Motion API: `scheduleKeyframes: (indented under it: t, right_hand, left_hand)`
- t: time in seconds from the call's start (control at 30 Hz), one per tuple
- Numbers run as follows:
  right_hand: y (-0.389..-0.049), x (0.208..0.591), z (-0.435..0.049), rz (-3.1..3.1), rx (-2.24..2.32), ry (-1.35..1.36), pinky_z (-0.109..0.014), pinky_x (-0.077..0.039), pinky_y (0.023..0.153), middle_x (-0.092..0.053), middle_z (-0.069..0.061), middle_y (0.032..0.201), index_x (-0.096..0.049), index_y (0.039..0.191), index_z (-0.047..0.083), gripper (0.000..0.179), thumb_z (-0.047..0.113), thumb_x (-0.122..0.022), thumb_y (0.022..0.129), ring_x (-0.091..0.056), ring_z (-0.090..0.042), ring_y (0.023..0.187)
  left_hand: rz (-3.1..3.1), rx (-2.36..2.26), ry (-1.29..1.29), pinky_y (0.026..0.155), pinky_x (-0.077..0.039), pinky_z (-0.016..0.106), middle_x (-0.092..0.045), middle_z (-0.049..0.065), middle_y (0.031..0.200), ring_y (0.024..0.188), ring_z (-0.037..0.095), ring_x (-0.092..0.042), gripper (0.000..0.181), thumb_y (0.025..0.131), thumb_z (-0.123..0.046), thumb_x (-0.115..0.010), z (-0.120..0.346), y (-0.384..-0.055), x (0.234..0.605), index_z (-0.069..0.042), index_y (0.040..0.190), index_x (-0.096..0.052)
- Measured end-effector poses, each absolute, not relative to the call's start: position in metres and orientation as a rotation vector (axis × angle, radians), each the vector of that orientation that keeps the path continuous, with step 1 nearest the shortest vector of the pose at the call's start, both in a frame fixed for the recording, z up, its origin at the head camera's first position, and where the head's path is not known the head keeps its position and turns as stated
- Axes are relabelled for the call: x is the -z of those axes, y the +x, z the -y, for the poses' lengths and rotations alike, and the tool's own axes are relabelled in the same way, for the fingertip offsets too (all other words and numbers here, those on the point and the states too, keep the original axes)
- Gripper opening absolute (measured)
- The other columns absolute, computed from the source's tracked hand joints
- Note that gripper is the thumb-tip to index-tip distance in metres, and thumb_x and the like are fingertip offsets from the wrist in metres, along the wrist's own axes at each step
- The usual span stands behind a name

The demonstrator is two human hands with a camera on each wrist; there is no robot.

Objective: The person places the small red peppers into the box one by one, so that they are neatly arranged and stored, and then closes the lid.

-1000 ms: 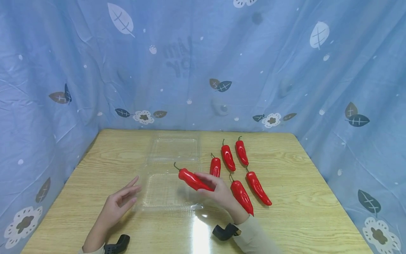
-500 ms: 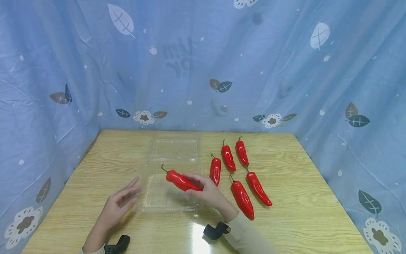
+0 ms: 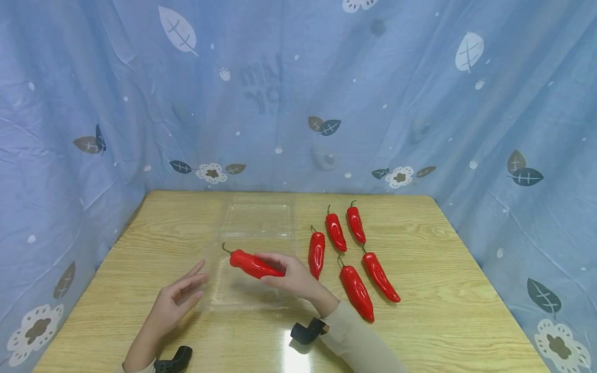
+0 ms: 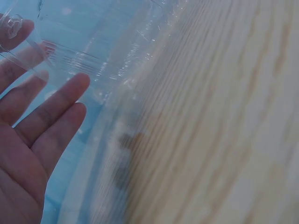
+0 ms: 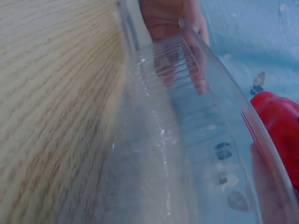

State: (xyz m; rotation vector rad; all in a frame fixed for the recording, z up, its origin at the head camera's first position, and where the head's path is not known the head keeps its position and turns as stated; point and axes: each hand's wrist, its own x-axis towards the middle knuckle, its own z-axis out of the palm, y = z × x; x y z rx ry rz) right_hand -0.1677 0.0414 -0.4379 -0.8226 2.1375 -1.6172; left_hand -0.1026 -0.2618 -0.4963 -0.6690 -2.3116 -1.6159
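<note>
My right hand (image 3: 291, 277) grips a red chili pepper (image 3: 254, 264) by its tapered end, its green stem pointing left. The pepper hangs above the base of an open clear plastic clamshell box (image 3: 247, 306). In the right wrist view the red pepper (image 5: 282, 126) shows at the right, past the box's rim. My left hand (image 3: 174, 300) is beside the box's left edge with fingers loosely extended, holding nothing. In the left wrist view the fingers (image 4: 60, 107) lie close to the clear plastic; whether they touch it I cannot tell.
Several more red peppers lie right of the box, among them a near one (image 3: 356, 292) and a far one (image 3: 355, 224). The box's lid (image 3: 258, 220) lies folded back toward the blue patterned curtain (image 3: 289, 103). Everything stands on a wood-grain table (image 3: 443, 311).
My right hand has carried the pepper leftward, further over the box's base, uncovering more of the pepper lying beside the box. The left hand has stayed in place.
</note>
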Motion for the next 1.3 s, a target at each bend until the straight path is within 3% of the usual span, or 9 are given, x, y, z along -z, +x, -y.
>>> scheduleKeyframes:
  t: [0.3,0.53,0.87,1.3]
  right_hand:
    - [-0.174,0.442,-0.028,-2.114,1.57,-0.88,-0.02,-0.05,0.091,-0.06,-0.008,0.13,-0.053,0.135,0.01,0.05,0.015,-0.067,0.088,-0.058,-0.014,0.111]
    - [-0.177,0.447,-0.023,-2.124,1.486,-0.853,-0.02,-0.049,0.091,-0.061,0.001,0.128,-0.054,0.134,0.019,0.049,0.017,-0.068,0.087,-0.055,-0.008,0.108]
    - [-0.181,0.456,-0.019,-2.123,1.372,-0.909,-0.02,-0.048,0.088,-0.064,-0.001,0.122,-0.058,0.13,0.014,0.048,0.011,-0.069,0.084,-0.056,-0.004,0.101]
    - [-0.179,0.455,-0.018,-2.138,1.197,-0.95,-0.019,-0.045,0.096,-0.062,0.001,0.126,-0.059,0.129,0.014,0.047,0.011,-0.069,0.083,-0.055,-0.002,0.106]
  left_hand:
    - [2.283,1.598,-0.689,0.099,-0.042,0.01,-0.036,0.028,0.145,0.123,0.0,-0.051,0.031,0.086,0.014,-0.057,0.259,-0.102,0.495,0.015,0.116,-0.056]
    - [2.292,1.6,-0.69,0.099,-0.043,0.011,-0.036,0.029,0.145,0.122,-0.001,-0.051,0.031,0.086,0.014,-0.057,0.26,-0.102,0.495,0.015,0.117,-0.056]
    - [2.296,1.605,-0.676,0.099,-0.042,0.011,-0.035,0.03,0.144,0.124,0.0,-0.049,0.03,0.086,0.013,-0.058,0.259,-0.101,0.493,0.015,0.116,-0.057]
    - [2.337,1.591,-0.668,0.1,-0.041,0.011,-0.034,0.032,0.144,0.127,-0.001,-0.047,0.032,0.086,0.012,-0.058,0.262,-0.103,0.496,0.01,0.118,-0.058]
